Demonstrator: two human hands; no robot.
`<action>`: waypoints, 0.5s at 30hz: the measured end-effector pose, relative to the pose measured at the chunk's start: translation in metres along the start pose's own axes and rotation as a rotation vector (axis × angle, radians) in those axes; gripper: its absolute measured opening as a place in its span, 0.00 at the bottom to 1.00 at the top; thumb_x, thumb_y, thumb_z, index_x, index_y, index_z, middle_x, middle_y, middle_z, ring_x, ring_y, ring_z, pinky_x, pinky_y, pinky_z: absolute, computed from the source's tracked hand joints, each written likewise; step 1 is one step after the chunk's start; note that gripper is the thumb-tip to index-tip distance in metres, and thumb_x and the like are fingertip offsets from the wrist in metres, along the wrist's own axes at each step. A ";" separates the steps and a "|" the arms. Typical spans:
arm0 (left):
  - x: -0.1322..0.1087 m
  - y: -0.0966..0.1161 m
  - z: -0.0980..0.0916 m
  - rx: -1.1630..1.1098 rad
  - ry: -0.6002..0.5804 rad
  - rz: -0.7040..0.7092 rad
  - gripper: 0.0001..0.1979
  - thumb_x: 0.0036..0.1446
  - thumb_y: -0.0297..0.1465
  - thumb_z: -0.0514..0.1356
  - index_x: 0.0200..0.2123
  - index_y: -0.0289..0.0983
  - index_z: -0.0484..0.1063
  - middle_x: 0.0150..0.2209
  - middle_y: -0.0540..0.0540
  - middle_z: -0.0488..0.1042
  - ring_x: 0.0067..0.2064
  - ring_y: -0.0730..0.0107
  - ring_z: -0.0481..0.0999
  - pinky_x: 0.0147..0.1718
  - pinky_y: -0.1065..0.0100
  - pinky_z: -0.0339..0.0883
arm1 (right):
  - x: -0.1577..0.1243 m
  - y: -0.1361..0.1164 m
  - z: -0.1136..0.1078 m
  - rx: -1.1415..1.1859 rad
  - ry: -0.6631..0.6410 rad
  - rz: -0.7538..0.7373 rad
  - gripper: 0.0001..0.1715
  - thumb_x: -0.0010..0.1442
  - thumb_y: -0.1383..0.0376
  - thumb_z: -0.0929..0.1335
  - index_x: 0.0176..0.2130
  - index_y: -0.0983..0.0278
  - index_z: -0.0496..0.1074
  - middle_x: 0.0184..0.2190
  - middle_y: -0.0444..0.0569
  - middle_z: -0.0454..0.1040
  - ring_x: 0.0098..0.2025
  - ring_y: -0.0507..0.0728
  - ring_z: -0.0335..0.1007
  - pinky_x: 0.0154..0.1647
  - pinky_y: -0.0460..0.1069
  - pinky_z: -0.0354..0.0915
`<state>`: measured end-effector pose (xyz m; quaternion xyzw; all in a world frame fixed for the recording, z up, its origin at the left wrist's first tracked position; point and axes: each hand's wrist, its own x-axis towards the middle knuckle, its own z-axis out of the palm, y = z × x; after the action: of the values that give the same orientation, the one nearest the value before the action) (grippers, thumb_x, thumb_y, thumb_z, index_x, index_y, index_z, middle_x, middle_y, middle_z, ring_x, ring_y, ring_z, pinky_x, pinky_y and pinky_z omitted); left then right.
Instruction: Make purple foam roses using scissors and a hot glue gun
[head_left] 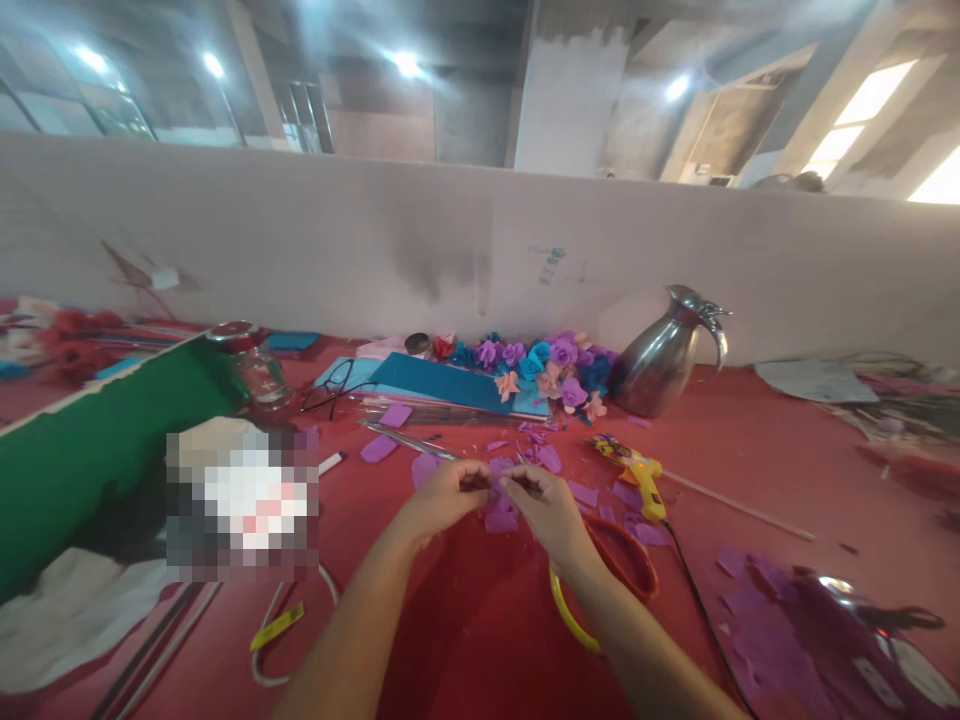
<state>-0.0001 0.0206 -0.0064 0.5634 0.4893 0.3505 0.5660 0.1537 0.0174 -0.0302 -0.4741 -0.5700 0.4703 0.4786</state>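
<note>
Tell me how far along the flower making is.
Done: a cluster of finished purple, blue and pink flowers sits beside the steel jug. In hand: the left hand and right hand pinch a small purple piece between them. Left: many loose purple cutouts lie unassembled on the red table, the glue gun set aside.

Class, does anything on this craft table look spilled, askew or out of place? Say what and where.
Purple offcuts are strewn over the red table around the left hand and right hand, which pinch a purple piece. The yellow glue gun lies on its side among them. The steel jug looks tilted, perhaps lens distortion.
</note>
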 end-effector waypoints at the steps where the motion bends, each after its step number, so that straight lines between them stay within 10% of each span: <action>1: 0.001 -0.001 0.001 0.016 -0.023 -0.014 0.05 0.44 0.30 0.63 0.28 0.36 0.72 0.25 0.50 0.74 0.30 0.71 0.72 0.32 0.71 0.64 | -0.001 0.003 -0.002 0.005 -0.005 0.001 0.11 0.50 0.60 0.68 0.28 0.65 0.75 0.23 0.45 0.75 0.24 0.51 0.67 0.26 0.45 0.63; 5: 0.006 -0.008 0.002 0.147 0.000 -0.034 0.02 0.44 0.26 0.61 0.26 0.36 0.72 0.25 0.50 0.75 0.30 0.70 0.72 0.32 0.71 0.64 | -0.002 0.014 -0.012 -0.038 0.055 -0.019 0.11 0.51 0.60 0.68 0.30 0.66 0.75 0.26 0.47 0.77 0.28 0.54 0.71 0.30 0.47 0.65; 9: 0.013 -0.019 -0.006 0.328 0.348 0.060 0.09 0.49 0.21 0.55 0.29 0.37 0.74 0.32 0.48 0.78 0.35 0.69 0.74 0.38 0.70 0.65 | -0.006 0.011 -0.018 -0.194 0.139 -0.097 0.12 0.56 0.60 0.65 0.34 0.64 0.75 0.28 0.48 0.77 0.30 0.55 0.72 0.32 0.47 0.66; 15: 0.036 -0.017 -0.018 0.854 0.514 -0.036 0.11 0.52 0.22 0.56 0.33 0.40 0.76 0.39 0.46 0.78 0.41 0.65 0.73 0.41 0.68 0.61 | -0.023 0.001 -0.008 -0.532 -0.041 -0.343 0.14 0.60 0.67 0.61 0.35 0.60 0.76 0.33 0.48 0.78 0.36 0.55 0.73 0.41 0.46 0.64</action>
<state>-0.0102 0.0583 -0.0269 0.6318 0.7224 0.2364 0.1519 0.1641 -0.0047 -0.0324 -0.4703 -0.7541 0.2265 0.3985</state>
